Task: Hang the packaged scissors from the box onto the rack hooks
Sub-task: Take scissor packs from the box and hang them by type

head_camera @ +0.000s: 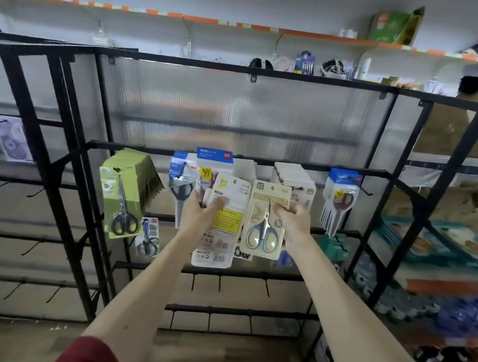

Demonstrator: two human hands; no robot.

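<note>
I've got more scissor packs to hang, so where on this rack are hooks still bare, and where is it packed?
Bare: the hooks on the lower bars under the hands, and the top bar's hook right of the blue-topped packs. Packed: the top bar from the green packs to the white packs, where the left hand and right hand hold packs.

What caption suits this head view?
Left hand holds packs back-side out; right hand lifts a cream scissors pack toward the black rack.
</note>
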